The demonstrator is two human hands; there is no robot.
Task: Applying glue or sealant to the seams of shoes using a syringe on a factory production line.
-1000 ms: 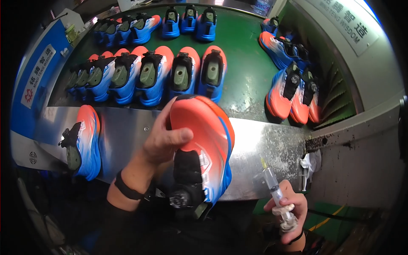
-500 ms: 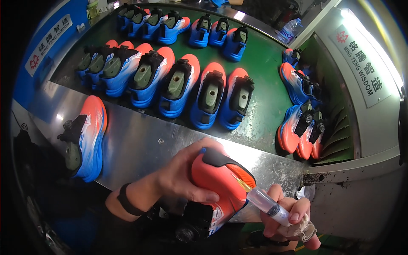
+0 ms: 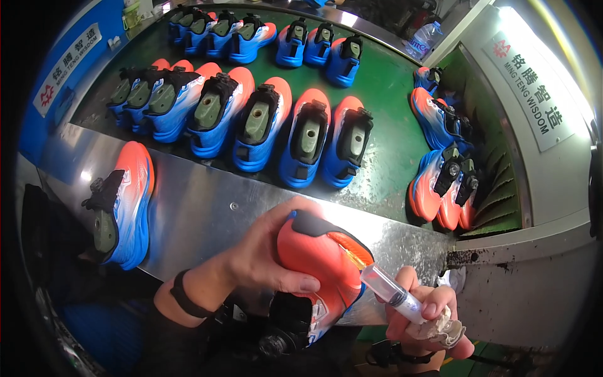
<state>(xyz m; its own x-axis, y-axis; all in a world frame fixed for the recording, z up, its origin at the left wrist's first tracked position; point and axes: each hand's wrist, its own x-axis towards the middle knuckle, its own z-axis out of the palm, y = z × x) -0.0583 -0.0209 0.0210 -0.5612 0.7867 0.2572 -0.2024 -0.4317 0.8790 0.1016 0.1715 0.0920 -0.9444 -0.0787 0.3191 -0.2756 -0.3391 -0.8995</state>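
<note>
My left hand [image 3: 260,254] grips a coral, white and blue running shoe [image 3: 317,254] with its toe toward me and part of the sole turned up. An orange strip [image 3: 352,248] shows along the sole's edge, beside the black tread. My right hand [image 3: 433,301] closes around a clear syringe [image 3: 384,284]. Its thin tip points at the strip's lower end; whether it touches cannot be made out. A crumpled off-white wad [image 3: 445,330] is tucked among the right fingers. Below my left thumb, the shoe's black collar and a dark round knob [image 3: 274,344] hang down.
Another shoe [image 3: 130,207] stands on the metal ledge [image 3: 207,207] at left. Beyond it, rows of matching shoes [image 3: 260,129] with green lasts sit on a green belt [image 3: 392,125]. More shoes [image 3: 433,188] cluster by a strip curtain [image 3: 502,182] at right. A bottle [image 3: 425,39] stands far back.
The shoe has tilted slightly in my left hand, baring more of the orange strip. The syringe has shifted a little up and left. Both grips are unchanged.
</note>
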